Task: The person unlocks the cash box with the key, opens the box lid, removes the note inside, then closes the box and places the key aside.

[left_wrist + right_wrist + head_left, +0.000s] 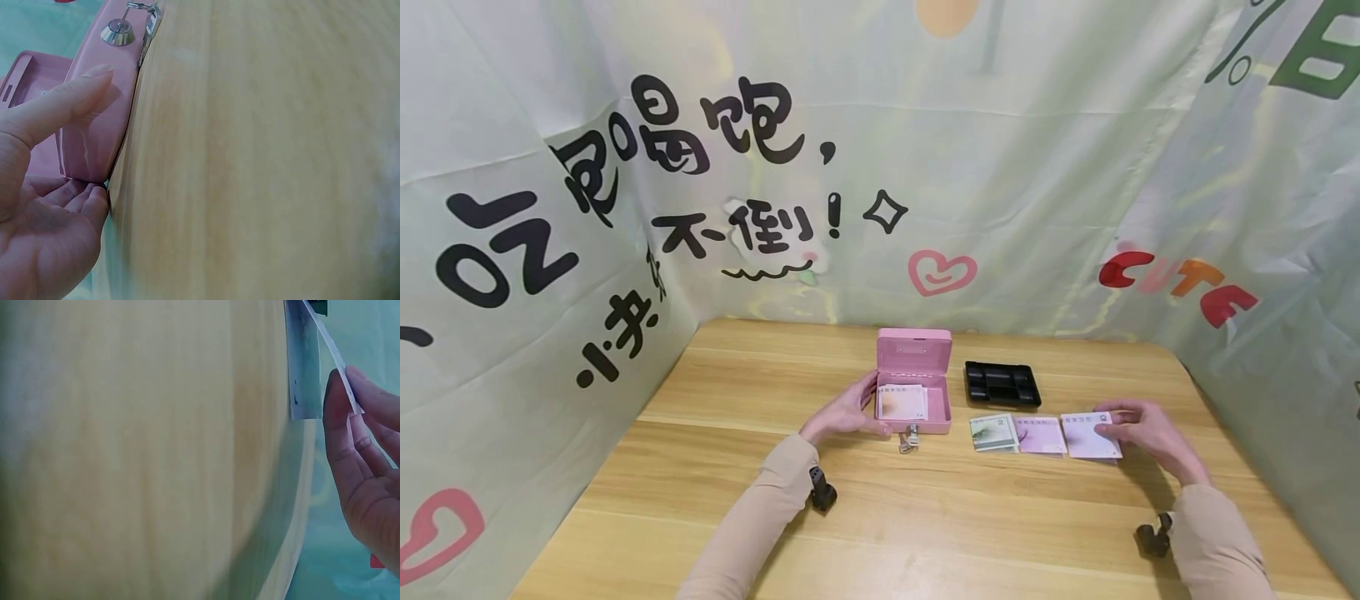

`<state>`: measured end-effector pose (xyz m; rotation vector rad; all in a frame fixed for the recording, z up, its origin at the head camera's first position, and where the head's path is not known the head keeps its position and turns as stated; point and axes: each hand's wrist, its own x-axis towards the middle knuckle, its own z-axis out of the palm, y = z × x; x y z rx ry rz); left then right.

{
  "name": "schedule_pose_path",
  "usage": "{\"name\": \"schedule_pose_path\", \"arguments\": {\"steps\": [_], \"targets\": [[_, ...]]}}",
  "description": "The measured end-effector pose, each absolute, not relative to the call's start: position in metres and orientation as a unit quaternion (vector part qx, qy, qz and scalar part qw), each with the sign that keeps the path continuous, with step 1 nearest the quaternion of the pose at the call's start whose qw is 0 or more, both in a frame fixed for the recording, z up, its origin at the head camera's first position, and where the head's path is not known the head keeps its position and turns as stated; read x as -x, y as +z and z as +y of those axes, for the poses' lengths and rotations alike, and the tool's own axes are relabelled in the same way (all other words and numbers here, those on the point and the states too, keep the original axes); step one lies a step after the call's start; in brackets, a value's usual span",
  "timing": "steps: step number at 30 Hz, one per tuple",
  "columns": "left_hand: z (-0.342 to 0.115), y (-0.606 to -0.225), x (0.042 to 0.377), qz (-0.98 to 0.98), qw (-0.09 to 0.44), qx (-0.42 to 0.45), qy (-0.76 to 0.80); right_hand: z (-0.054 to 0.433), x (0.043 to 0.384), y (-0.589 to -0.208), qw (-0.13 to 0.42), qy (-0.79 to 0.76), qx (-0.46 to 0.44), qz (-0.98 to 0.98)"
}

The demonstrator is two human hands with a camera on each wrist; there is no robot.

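Note:
A pink cash box (937,427) stands with its lid raised, and banknotes (901,402) lie inside it. My left hand (844,410) holds the box at its front left corner; in the left wrist view the thumb lies on the front face and the fingers bend at the side. Keys (906,446) hang from the lock on the front. Over on the right, my right hand (1150,432) pinches a pale purple-blue banknote (332,350) between thumb and fingers by its right end. That note is tilted up, with another note (305,394) below it.
Left of the held note lie a pinkish-purple banknote (1040,435) and greenish banknotes (992,433), in a row. Behind them sits a black compartment tray (973,398). The wooden table (760,358) is bordered by printed curtains (1037,208) at the back and sides.

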<state>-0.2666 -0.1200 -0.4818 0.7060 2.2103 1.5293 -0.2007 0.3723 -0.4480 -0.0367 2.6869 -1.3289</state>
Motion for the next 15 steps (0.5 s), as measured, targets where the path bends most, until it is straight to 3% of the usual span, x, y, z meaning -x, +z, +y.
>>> {"name": "schedule_pose_path", "arguments": {"steps": [15], "targets": [[-0.1202,-0.4834,0.2676,0.781,0.175,-0.26,0.54,0.3725,0.2069,-0.4515,0.079,-0.408,0.02,0.909]]}}
